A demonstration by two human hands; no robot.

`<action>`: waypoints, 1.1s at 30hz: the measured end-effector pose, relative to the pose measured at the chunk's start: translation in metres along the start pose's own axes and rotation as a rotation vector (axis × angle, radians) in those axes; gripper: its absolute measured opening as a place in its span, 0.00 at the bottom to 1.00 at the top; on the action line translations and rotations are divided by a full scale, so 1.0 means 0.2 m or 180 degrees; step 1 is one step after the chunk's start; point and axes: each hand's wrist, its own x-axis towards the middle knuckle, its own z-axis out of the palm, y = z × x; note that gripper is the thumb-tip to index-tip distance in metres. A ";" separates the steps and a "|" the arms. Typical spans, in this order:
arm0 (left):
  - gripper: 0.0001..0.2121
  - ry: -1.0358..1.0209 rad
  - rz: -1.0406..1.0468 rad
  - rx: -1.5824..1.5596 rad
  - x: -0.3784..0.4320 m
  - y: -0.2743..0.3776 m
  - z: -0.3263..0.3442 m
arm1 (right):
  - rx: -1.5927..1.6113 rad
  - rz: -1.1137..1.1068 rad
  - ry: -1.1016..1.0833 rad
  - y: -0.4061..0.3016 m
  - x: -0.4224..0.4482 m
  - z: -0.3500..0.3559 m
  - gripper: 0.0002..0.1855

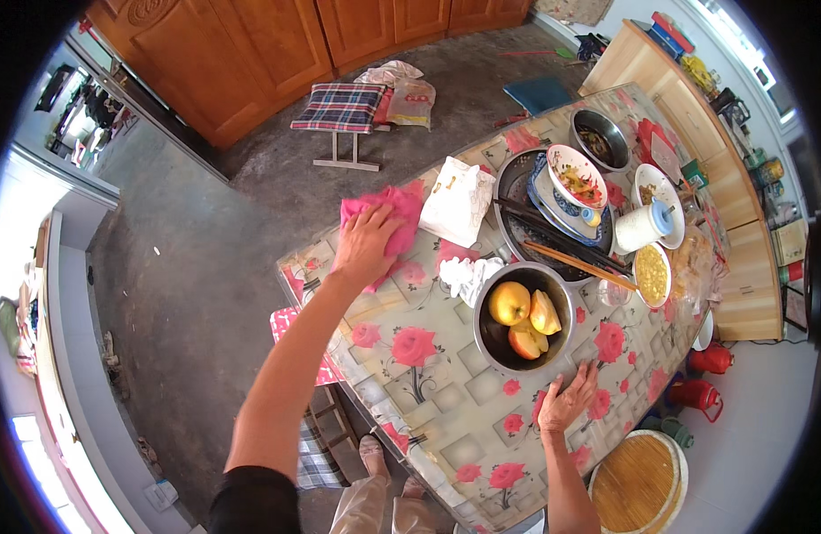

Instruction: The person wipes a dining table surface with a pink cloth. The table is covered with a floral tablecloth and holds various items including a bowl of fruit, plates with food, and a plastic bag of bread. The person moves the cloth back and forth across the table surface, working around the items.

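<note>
My left hand [365, 243] presses down on a bunched pink cloth [385, 200] at the table's far left edge, fingers spread over it. A rose-patterned tablecloth [450, 414] covers the table under both hands. My right hand [568, 400] rests on that tablecloth, empty, with its fingers apart. Just beyond its fingertips stands a steel bowl [478, 320] holding a yellow-red apple [509, 303] and cut apple pieces [528, 339]. Between the cloth and the bowl are a white paper bag [457, 200] and crumpled white tissue [469, 277].
A dark perforated tray [511, 177] carries a patterned food bowl [576, 177] and plates. Wooden chopsticks [577, 265] lean across to a bowl of yellow food [651, 275]. Beside them are a blue-lidded jar [644, 225] and a dark metal pot [599, 140]. A plaid-cushioned stool [340, 107] stands beyond the table.
</note>
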 end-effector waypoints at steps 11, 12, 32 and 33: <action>0.35 0.0324 -0.0575 0.0128 -0.02 0.07 -0.02 | 0.0123 0.0062 -0.0100 -0.04 -0.01 0.00 0.34; 0.35 0.0377 -0.0689 0.0145 -0.04 0.14 0.02 | 0.0111 0.0045 -0.0088 -0.02 -0.01 0.00 0.34; 0.39 -0.0534 0.0851 -0.0427 -0.49 0.54 0.00 | 0.0106 0.0042 0.0016 0.04 0.00 0.01 0.33; 0.39 -0.0585 0.0871 -0.0468 -0.53 0.51 -0.01 | 0.0067 0.0051 0.0022 0.06 0.01 0.00 0.33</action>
